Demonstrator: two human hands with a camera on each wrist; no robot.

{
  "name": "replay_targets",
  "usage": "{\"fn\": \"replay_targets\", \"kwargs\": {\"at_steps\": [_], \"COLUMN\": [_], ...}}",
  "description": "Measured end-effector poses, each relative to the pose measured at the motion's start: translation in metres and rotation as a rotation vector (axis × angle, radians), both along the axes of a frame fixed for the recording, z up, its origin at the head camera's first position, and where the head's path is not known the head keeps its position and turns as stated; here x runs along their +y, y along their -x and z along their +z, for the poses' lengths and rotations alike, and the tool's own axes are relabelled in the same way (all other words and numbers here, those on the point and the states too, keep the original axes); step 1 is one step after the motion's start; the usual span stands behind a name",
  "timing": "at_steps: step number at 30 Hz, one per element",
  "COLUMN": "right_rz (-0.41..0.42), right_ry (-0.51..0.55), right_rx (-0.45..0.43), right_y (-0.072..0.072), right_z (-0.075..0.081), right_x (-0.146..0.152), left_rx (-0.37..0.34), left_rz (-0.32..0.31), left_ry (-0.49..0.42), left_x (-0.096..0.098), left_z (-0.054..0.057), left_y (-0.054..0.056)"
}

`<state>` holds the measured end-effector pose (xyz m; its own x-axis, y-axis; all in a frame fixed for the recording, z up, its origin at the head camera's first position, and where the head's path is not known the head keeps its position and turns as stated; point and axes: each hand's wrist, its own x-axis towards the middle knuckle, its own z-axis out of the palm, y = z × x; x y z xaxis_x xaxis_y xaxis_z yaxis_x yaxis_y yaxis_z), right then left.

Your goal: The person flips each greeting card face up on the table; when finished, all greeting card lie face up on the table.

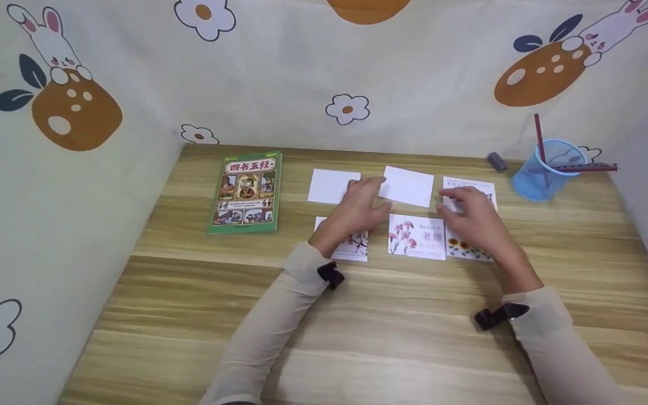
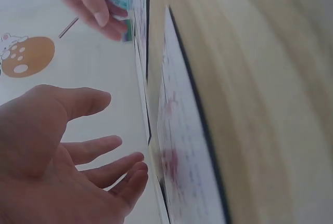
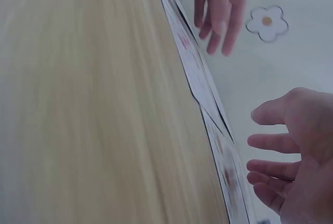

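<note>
My left hand (image 1: 358,208), its fingers loosely bent and holding nothing, hovers between a blank white card (image 1: 329,185) and a second blank card (image 1: 408,187) lying slightly askew. Its wrist overlaps a blossom-branch card (image 1: 358,247). With thumb and fingers apart, my right hand (image 1: 478,219) hangs over two cards at the right: a printed card (image 1: 484,188) behind and a sunflower card (image 1: 464,250) in front, both partly hidden. Between the hands lies a pink-flower card (image 1: 417,236). The wrist views show gaps between thumb and fingers on each hand (image 2: 67,151), (image 3: 296,156).
A green comic-style book (image 1: 245,194) lies left of the cards. At the back right stands a blue mesh cup (image 1: 540,174) with pencils, one jutting sideways; a small dark block (image 1: 496,162) lies beside it. Patterned cloth (image 1: 279,73) hangs behind the wooden table (image 1: 391,326).
</note>
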<state>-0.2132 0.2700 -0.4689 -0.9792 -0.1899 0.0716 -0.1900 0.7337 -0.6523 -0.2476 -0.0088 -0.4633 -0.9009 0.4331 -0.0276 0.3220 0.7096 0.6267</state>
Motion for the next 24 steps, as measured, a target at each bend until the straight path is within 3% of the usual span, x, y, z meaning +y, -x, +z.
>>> {"fn": "replay_targets", "kwargs": {"at_steps": [3,7,13,20,24], "right_rz": [0.012,0.000,0.002,0.025,0.056], "right_ry": [0.020,0.011,-0.026,-0.004,-0.015], "right_rx": [0.009,-0.052,-0.076,-0.047,-0.025], "right_y": [0.003,0.003,0.002,0.004,0.004], "right_z": [0.000,0.002,-0.001,-0.007,-0.007], "right_x": [-0.019,-0.039,-0.045,-0.043,-0.044], "left_rx": [-0.035,-0.062,-0.040,0.016,0.033], "left_rz": [0.009,0.016,-0.014,0.013,-0.008], "left_ry": [0.018,0.014,-0.002,-0.241,-0.372], "left_x": [0.002,0.002,0.003,0.005,0.010], "left_z": [0.000,0.000,-0.001,0.001,0.002], "left_y": [-0.002,-0.004,-0.004,-0.004,-0.006]}}
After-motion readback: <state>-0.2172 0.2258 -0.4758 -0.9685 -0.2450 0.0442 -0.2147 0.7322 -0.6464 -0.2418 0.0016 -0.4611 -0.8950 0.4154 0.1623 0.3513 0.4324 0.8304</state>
